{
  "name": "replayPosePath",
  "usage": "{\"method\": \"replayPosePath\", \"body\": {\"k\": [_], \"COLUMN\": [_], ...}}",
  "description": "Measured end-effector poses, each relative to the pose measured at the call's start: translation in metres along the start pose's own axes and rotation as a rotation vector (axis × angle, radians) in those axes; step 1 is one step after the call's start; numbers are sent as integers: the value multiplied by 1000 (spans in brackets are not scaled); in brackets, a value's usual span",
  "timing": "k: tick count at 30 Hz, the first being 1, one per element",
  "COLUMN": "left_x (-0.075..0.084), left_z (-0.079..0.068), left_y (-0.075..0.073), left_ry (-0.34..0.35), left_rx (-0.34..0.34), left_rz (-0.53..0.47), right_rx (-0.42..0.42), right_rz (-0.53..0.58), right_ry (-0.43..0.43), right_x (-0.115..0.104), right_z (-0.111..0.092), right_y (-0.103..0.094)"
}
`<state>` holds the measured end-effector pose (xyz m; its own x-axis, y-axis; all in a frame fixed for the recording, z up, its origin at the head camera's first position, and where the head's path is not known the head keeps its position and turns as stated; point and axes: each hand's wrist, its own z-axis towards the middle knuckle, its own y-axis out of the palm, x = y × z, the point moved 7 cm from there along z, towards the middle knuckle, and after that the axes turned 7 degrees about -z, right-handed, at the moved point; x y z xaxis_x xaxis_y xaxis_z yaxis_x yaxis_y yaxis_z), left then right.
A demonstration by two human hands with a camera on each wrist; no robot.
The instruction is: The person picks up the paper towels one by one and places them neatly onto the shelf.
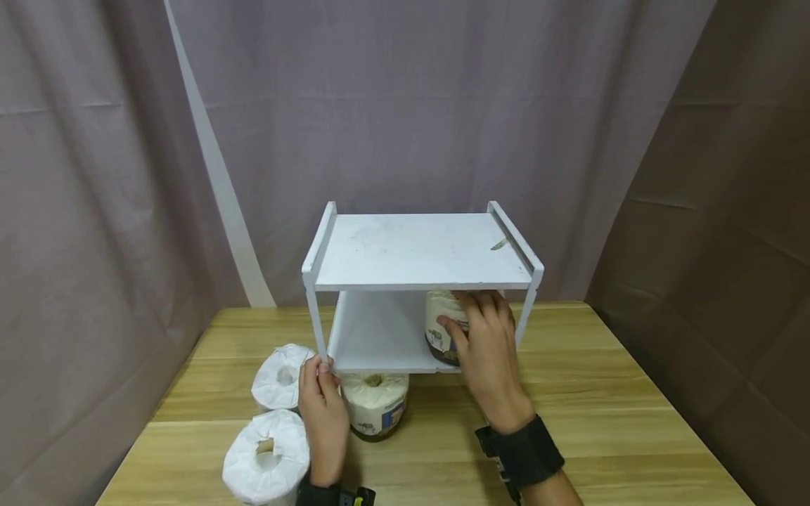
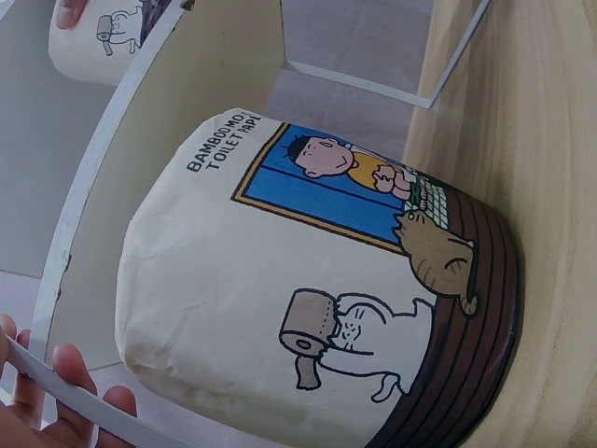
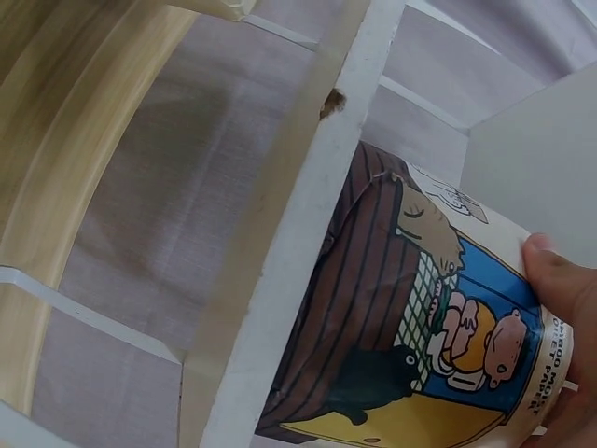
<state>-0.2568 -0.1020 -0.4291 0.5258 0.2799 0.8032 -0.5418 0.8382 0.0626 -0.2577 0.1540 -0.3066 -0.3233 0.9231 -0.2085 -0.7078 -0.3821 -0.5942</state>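
Observation:
A white two-tier rack (image 1: 418, 246) stands on the wooden table. On its lower shelf, toward the right end, sits a cream toilet roll (image 1: 443, 330) in a printed wrapper. My right hand (image 1: 487, 358) holds that roll from the top and side, thumb on the near side, with the other fingers partly hidden under the upper shelf. My left hand (image 1: 324, 414) grips the rack's front left leg near the lower shelf; the left wrist view shows fingers curled around the white bar. A second printed toilet roll (image 2: 280, 252) stands upright below the lower shelf, right of my left hand.
Two toilet rolls in plain white wrap, a farther one (image 1: 275, 383) and a nearer one (image 1: 266, 457), stand left of the rack. The upper shelf closely overhangs my right hand. Grey curtains (image 1: 411, 105) hang behind the wooden table (image 1: 607, 422).

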Motion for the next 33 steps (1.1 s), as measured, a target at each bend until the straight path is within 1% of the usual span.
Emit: {"method": "replayPosePath", "body": {"k": [5,8,10,15,17,18,20,24,27,30,33], "left_x": [0,5,12,37,43,43,40,20,6,-1,-1], "left_z": [-1,-1,0,2,2,2,2,1,0,0,-1], "left_y": [0,1,0,-3,-3,-4,-3,-2,-1,-1,-1], "left_ry": [9,29,35,41,43,44,53,57,39,9,2], "left_rx": [6,16,20,16,15,16,20,30,30,22,8], "left_rz": [4,14,8,-10,-9,-9,-8,6,25,16,-1], "right_rx": [25,44,48,27,20,17,13,12,16,20,26], "right_rz": [7,19,24,16,18,20,16,20,28,24,23], "right_ry": [-26,-52,-66,-88,-90,-89,-86,-81,-81,-79,-80], "right_x": [-1,-2,-3,-7,-9,-9,-10,-11,-11,-11,-11], "right_z": [-3,-6,-9,-14,-16,-17,-18,-19,-20,-22,-24], "right_y": [-2,-5,-8,-13,-15,-16,-18,-20,-22,-24,-26]}}
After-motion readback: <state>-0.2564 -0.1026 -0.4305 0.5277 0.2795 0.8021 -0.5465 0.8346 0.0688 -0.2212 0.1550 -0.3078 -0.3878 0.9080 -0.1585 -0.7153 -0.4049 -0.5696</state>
